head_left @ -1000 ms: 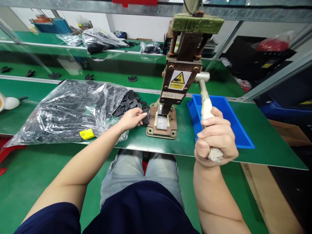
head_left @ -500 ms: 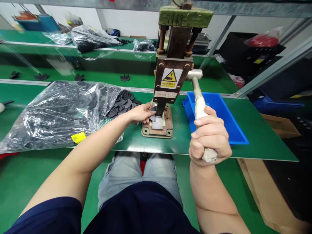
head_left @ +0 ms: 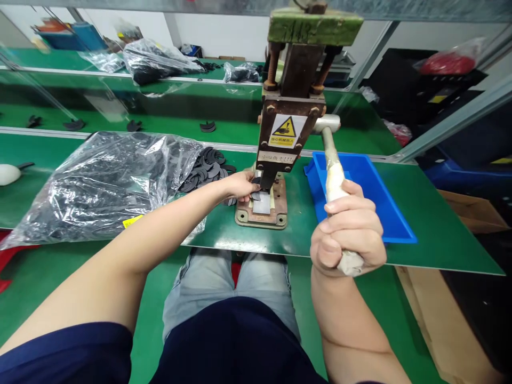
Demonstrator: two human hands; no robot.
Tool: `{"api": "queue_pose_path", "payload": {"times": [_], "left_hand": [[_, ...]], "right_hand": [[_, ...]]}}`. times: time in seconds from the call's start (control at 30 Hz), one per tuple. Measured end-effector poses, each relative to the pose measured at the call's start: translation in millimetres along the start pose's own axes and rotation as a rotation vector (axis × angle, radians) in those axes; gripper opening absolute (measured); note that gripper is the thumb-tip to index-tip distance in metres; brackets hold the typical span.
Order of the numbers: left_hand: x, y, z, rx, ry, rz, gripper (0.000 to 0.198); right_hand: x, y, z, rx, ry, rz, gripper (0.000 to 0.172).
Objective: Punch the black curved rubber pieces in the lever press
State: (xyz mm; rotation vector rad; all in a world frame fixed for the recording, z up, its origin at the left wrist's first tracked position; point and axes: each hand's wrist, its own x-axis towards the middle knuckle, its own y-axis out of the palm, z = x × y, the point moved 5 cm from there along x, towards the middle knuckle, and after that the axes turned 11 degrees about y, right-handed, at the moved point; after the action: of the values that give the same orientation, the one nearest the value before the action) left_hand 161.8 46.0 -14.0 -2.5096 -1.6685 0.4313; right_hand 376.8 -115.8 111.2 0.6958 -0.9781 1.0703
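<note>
My left hand [head_left: 242, 185] pinches a dark curved piece [head_left: 256, 196] at the foot of a hand press [head_left: 282, 125], right under its ram. A light metal plate [head_left: 262, 205] lies on the press base [head_left: 248, 217] beside my fingertips. Wrapped round the taped lever handle [head_left: 335, 178] of the press is my right hand [head_left: 349, 229], closed in a fist. Left of the press, many more dark curved pieces [head_left: 206, 168] spill out of a large clear plastic bag [head_left: 120, 181]. My fingers partly hide the held piece.
A blue tray [head_left: 394, 213] stands right of the press on the green table [head_left: 448, 224]. Behind, several dark pieces lie along a green ledge, one of them a curved piece [head_left: 207, 127]. Further back is another plastic bag [head_left: 160, 58]. A metal beam [head_left: 224, 8] crosses above.
The view has shifted slightly, so the press and tray appear a little further right. My left hand has moved slightly with the piece at the press; my right hand keeps hold of the lever.
</note>
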Motion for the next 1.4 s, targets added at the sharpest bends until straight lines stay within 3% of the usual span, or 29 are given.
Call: {"api": "queue_pose_path", "payload": {"times": [0.17,0.27,0.37,0.43,0.53,0.67,0.83,0.93,1.1,1.3,1.4], "left_hand": [[-10,-9.6,-10,-0.015,0.088,0.064,0.024],[-24,-38.1,-14,0.066,0.248,0.065,0.019],[-39,-71.1,-4,0.429,0.367,0.020,0.030],[-45,-79.9,7,0.736,0.414,0.075,0.040],[-45,-75.6,19,1.055,0.476,0.201,0.053],[-35,-67.3,19,1.215,0.498,0.272,0.053],[-34,-73.4,12,1.167,0.529,0.297,0.035],[-47,-81.2,3,1.127,0.579,0.210,0.030],[-83,-82.3,-8,1.202,0.618,0.066,0.039],[-101,-65.1,10,1.124,0.562,0.191,0.049],[-102,-65.3,11,1.082,0.547,0.169,0.052]], "right_hand": [[2,0,0,-0.023,-0.024,0.018,0.035],[2,0,-1,-0.024,-0.010,0.027,0.036],[1,0,-3,-0.003,-0.024,-0.011,0.039],[0,1,-3,0.016,-0.043,-0.023,0.041],[0,2,-4,0.029,-0.045,-0.031,0.040],[0,0,-2,0.014,-0.035,-0.022,0.034],[0,-1,-3,-0.020,-0.010,0.007,0.029],[0,-1,-3,-0.015,-0.010,-0.006,0.029],[0,1,-1,-0.009,-0.018,-0.015,0.033],[1,1,-1,-0.028,-0.009,-0.018,0.031],[0,0,-2,-0.028,-0.013,-0.010,0.030]]}}
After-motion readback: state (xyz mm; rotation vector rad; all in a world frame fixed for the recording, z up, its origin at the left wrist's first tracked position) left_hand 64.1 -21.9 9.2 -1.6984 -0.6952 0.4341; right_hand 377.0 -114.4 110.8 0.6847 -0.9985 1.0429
